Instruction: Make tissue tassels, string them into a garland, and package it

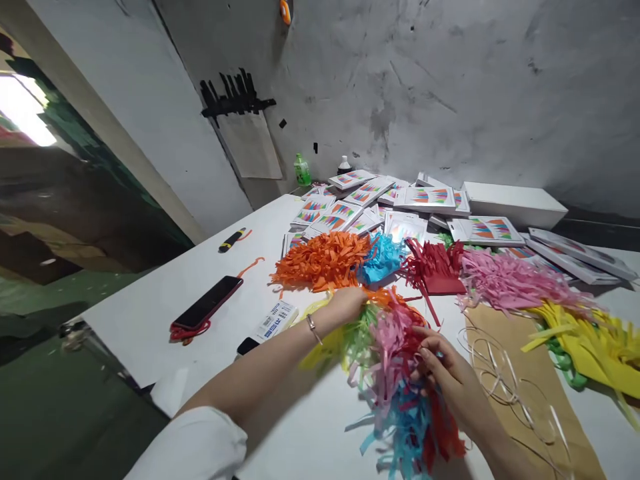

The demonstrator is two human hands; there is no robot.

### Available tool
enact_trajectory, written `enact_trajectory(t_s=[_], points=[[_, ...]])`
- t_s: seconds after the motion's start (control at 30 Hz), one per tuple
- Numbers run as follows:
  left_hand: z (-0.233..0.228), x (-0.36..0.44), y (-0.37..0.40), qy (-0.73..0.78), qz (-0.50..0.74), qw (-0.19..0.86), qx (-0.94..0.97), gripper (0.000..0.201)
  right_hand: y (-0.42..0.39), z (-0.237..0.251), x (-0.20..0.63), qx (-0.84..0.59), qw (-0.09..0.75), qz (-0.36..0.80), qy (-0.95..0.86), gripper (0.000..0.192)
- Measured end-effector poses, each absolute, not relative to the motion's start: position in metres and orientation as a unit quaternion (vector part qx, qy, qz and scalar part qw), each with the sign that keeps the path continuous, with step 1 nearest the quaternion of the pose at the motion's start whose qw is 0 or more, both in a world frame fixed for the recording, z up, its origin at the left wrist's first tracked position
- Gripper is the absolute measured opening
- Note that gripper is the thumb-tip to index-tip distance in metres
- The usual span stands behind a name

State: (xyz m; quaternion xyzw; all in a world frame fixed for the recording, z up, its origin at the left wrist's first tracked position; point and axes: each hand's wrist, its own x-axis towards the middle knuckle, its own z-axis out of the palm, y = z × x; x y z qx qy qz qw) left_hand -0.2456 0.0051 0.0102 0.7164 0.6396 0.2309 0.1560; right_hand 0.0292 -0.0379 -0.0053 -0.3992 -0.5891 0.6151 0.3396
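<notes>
A bunch of fringed paper tassels [393, 333] in green, pink, orange, red and blue spreads over the white table in front of me. My left hand [346, 305] reaches into its upper side, by the orange and green strips, and its fingertips are hidden there. On the right side of the bunch, my right hand [447, 370] has its fingers curled and closed on the red strips. Just behind the bunch lie piles of orange fringe [325, 260], blue fringe [383, 259] and red fringe [436, 265].
Pink fringe [520, 277] and yellow fringe [595, 340] lie at the right. White cord [500, 373] rests on brown paper [550, 413]. Printed flat boxes [425, 198] are heaped by the wall. A phone [207, 303], box cutter [232, 240] and small white box [275, 321] lie left.
</notes>
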Motion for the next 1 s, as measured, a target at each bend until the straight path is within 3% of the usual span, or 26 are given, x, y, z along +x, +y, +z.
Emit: enact_trajectory(t_s=[0.17, 0.27, 0.43, 0.53, 0.6, 0.7, 0.8, 1.0], points=[[0.049, -0.259, -0.052, 0.594, 0.347, 0.073, 0.723, 0.034, -0.035, 0.021, 0.069, -0.419, 0.448, 0.502, -0.61, 0.03], [0.066, -0.252, -0.1, 0.463, 0.427, 0.054, 0.774, 0.03, -0.04, 0.04, 0.076, -0.393, 0.457, 0.514, -0.611, 0.025], [0.075, -0.212, -0.139, 0.363, 0.375, 0.223, 0.824, 0.028, -0.064, 0.073, 0.051, -0.236, 0.375, 0.617, -0.65, 0.021], [0.074, -0.194, -0.146, 0.358, 0.326, 0.281, 0.829, 0.033, -0.077, 0.084, 0.037, -0.187, 0.352, 0.599, -0.695, 0.015], [0.07, -0.187, -0.152, 0.336, 0.343, 0.274, 0.833, 0.037, -0.083, 0.084, 0.034, -0.18, 0.375, 0.551, -0.724, 0.013], [0.064, -0.176, -0.167, 0.358, 0.461, 0.279, 0.762, 0.034, -0.09, 0.075, 0.036, -0.205, 0.42, 0.53, -0.708, 0.014], [0.057, -0.155, -0.177, 0.46, 0.54, 0.38, 0.594, 0.032, -0.101, 0.064, 0.037, -0.237, 0.435, 0.555, -0.668, 0.018], [0.043, -0.113, -0.169, 0.513, 0.541, 0.531, 0.402, 0.046, -0.12, 0.05, 0.049, -0.261, 0.462, 0.5, -0.685, 0.017]])
